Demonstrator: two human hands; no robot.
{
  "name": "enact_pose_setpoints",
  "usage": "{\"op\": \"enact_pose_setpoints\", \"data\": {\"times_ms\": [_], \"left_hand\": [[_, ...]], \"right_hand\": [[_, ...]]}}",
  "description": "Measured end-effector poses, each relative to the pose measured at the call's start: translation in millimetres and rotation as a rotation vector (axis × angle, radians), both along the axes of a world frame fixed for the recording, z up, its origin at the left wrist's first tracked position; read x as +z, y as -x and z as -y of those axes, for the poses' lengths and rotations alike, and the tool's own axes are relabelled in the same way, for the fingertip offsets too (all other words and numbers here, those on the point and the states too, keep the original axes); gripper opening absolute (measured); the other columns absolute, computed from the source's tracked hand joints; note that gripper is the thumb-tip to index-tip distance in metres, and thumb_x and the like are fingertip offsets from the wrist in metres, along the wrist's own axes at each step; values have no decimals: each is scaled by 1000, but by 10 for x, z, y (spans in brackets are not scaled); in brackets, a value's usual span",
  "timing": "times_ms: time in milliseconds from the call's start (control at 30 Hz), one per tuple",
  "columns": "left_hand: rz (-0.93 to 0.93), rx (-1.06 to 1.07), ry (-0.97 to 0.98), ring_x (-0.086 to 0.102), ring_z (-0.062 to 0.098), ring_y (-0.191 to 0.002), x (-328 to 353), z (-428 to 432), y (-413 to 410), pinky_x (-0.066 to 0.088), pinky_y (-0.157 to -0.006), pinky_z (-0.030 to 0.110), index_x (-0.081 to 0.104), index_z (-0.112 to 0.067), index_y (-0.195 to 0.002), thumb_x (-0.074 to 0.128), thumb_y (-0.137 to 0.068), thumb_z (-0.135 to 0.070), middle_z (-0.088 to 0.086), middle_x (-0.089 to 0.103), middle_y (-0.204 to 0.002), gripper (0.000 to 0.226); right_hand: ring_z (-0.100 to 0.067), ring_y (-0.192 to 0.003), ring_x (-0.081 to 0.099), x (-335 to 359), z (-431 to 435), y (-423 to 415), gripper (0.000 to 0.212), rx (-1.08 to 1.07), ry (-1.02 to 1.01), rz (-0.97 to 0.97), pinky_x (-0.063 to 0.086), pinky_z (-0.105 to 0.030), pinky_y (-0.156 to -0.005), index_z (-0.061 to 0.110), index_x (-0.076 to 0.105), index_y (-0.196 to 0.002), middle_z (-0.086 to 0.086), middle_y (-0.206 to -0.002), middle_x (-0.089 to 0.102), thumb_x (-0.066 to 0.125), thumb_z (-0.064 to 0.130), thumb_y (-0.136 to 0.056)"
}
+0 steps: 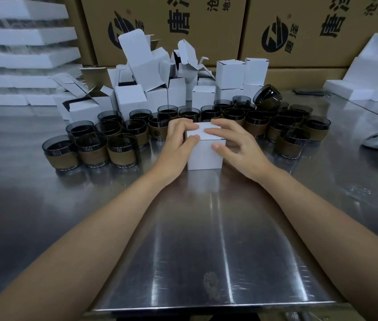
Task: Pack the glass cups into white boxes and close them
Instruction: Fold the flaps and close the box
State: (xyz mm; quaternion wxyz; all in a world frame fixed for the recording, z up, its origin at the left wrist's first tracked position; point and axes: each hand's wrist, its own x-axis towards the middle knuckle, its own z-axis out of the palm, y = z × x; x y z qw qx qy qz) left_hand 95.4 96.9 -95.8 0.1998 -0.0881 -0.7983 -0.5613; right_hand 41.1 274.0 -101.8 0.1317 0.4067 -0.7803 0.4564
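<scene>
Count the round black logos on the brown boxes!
2: one logo on the left carton, above the white boxes; one on the right carton. More may be hidden.

Big black "唐" on a brown box [160,54] at top middle, same "唐" on a second brown box [322,54] at top right, a round black logo [119,28] beside it
</scene>
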Motion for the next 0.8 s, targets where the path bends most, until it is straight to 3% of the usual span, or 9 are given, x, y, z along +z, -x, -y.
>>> {"op": "enact_pose_setpoints", "data": {"times_ms": [100,167,333,433,533,600,733,800], "left_hand": [[67,-22,-140,41,-2,-109,57,-27,18,34,-97,19,54,-10,-103,42,-95,1,-1,36,-122,18],[80,-27,-210,41,-7,-106,94,-42,21,34,-94,15,56,-12,-98,39,-93,3,-2,36,-122,23],[89,-12,-220,34,-1,-121,64,-81,-1,29,-105,23,57,-22,-97,37,-96,-2,-5,32,-133,29],[86,-6,-121,37,-1,-119,11,-57,-21,29,-100,17,53,-27,-109,40,-99,-9,-1,34,-137,24],[70,-46,-43,39,-7,-116,-48,-34,-32,32,-90,2,48,-28,-119,52,-97,-14,-1,36,-136,26],[50,-39,-23,38,-10,-118,-63,-21,-24,33,-95,6,44,-26,-127,58,-96,-20,-3,36,-137,35],[-1,22,-152,41,10,-132,-53,-1,-22,37,-110,24,36,-29,-135,67,-90,-29,-4,42,-141,55],[-38,36,-145,41,8,-133,-61,2,-22,37,-111,27,34,-32,-137,70,-85,-38,-5,43,-142,64]], "right_hand": [[-14,-126,49,3,7,27,30,-31,-41,-99,41,-36,-107,18,66,-122,5,-132,54,63,21,-92],[-19,-125,49,16,22,30,31,-44,-63,-148,38,-42,-108,19,67,-122,4,-130,56,62,25,-91],[-20,-125,50,6,26,11,29,-45,-71,-203,39,-41,-107,17,67,-122,-2,-131,58,61,21,-94],[-16,-125,51,6,53,0,28,-12,-37,-169,42,-38,-106,13,67,-122,-2,-131,58,60,14,-95],[-13,-124,51,-28,70,-17,29,-13,25,-152,45,-37,-104,10,66,-123,-1,-131,56,58,10,-95],[-14,-126,49,-45,65,-15,32,-36,27,-180,47,-37,-101,10,62,-128,-1,-133,52,58,10,-96],[-8,-133,41,-16,83,-7,50,-80,124,-204,44,-18,-99,15,45,-143,3,-142,40,60,19,-95],[-10,-134,40,-5,95,-11,51,-120,68,-298,45,-27,-102,17,46,-142,2,-143,41,60,28,-95]]}}
